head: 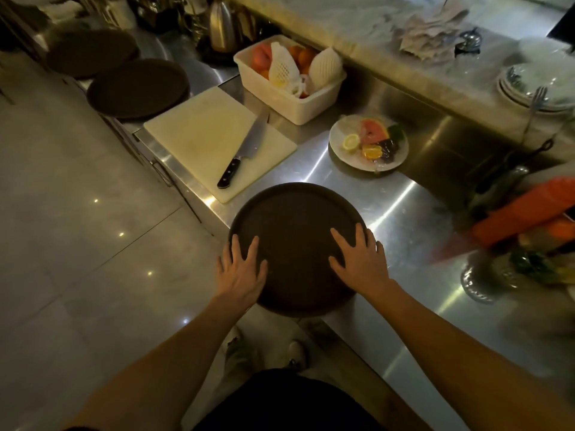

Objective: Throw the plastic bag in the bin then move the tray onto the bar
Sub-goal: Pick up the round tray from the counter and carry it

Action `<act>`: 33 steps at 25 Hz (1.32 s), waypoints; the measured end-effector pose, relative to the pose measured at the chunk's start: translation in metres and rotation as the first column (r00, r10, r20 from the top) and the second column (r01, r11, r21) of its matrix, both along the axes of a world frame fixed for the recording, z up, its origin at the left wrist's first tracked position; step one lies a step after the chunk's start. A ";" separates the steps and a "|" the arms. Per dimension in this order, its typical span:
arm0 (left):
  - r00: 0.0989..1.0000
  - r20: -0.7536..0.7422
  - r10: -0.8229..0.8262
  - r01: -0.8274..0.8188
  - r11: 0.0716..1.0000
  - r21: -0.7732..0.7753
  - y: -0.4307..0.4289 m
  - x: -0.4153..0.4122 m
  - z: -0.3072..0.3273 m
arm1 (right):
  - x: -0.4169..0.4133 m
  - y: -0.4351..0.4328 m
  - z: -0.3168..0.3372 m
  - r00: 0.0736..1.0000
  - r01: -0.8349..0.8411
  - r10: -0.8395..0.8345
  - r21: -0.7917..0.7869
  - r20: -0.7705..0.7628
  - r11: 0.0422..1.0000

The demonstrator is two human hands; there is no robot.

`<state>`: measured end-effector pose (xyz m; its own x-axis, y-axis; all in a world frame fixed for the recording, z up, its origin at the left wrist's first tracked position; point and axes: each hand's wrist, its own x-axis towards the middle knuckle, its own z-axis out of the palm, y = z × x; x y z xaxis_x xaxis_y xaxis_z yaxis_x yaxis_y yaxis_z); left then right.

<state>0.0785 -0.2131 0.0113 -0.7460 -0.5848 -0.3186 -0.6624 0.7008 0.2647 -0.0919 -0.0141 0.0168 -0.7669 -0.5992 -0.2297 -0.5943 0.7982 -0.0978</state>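
Both left hand (241, 269) and right hand (361, 259) rest straight fingers on the flat round tray (292, 219).

The stainless steel table (404, 213) carries a round dark tray (295, 219) at its near edge, partly overhanging it. Beyond lie a white cutting board (202, 129), a white tub (298, 110) of fruit and a plate (337, 150) of cut fruit. At the far left are two more dark trays (137, 88), overlapping.

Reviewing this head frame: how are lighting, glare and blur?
Head view: dim overall; glare streaks on the steel counter; orange items at the right edge smeared by blur; the tray, left hand and right hand read sharp; wide-angle bending toward the edges.
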 end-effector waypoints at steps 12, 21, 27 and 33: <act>0.972 -0.061 0.226 -0.196 0.930 0.312 -0.014 0.000 -0.022 | -0.007 0.010 -0.033 0.952 0.232 -0.225 -0.005 0.209 0.973; 0.815 -0.103 0.570 -0.452 0.737 0.503 -0.028 -0.005 -0.023 | -0.014 0.013 -0.039 0.802 0.516 -0.414 -0.151 0.430 0.843; 0.747 -0.063 0.662 -0.563 0.680 0.470 -0.035 -0.002 -0.024 | -0.019 0.018 -0.034 0.743 0.627 -0.485 -0.228 0.461 0.745; 0.690 -0.272 0.670 -0.555 0.732 0.395 -0.045 0.005 -0.009 | -0.010 0.005 -0.023 0.785 0.617 -0.471 -0.444 0.402 0.650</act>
